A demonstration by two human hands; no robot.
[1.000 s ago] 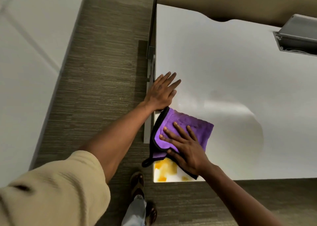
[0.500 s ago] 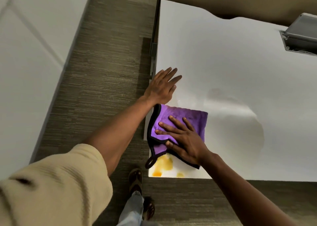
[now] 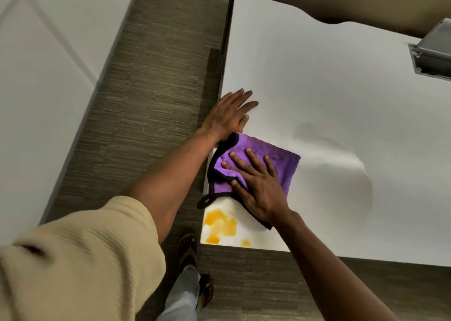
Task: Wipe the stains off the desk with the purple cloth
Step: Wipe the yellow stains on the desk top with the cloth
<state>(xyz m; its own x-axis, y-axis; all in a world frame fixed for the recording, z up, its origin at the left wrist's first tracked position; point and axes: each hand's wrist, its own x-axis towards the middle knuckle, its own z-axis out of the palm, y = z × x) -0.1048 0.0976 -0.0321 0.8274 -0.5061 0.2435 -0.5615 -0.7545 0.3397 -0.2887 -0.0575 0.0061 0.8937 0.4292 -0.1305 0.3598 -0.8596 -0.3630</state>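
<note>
We see the folded purple microfibre cloth with black edging (image 3: 258, 159) lying on the white desk top (image 3: 341, 106) just beyond the orange-yellow stains (image 3: 220, 225) at the near left corner. It has slid away from them over the last second (so more stain shows now), meaning a return stroke is due. Our right hand (image 3: 258, 189) presses flat, fingers spread, gripping nothing; our left hand (image 3: 227, 116) rests flat beyond the cloth.
</note>
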